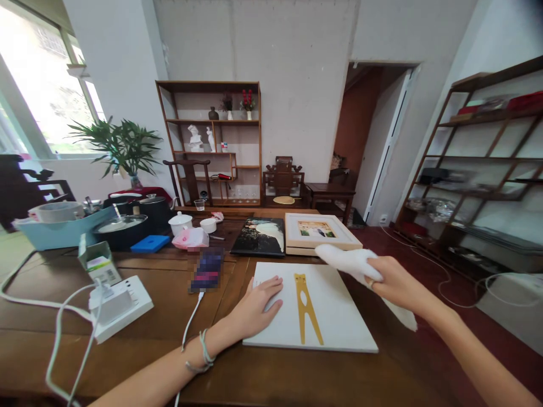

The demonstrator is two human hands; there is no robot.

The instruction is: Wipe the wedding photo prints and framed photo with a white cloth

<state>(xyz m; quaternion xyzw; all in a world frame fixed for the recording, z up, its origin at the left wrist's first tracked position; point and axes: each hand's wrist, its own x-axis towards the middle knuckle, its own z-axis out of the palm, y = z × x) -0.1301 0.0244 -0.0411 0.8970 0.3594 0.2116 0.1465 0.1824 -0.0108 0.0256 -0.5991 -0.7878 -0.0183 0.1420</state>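
My left hand (257,308) lies flat with fingers stretched out on the left part of a white canvas board (339,316), which bears a yellow cat-shaped figure (306,308) and rests on the wooden table (161,316). My right hand (392,282) is closed around a white cloth (350,261), held just above the board's far right corner. A strip of the cloth hangs below my wrist.
Behind the board lie a framed photo (318,232) and a dark picture (259,236). A phone (206,270) on a white cable, a power strip (121,305), a small carton, a blue tub, pots and white cups stand to the left. Shelves line the walls.
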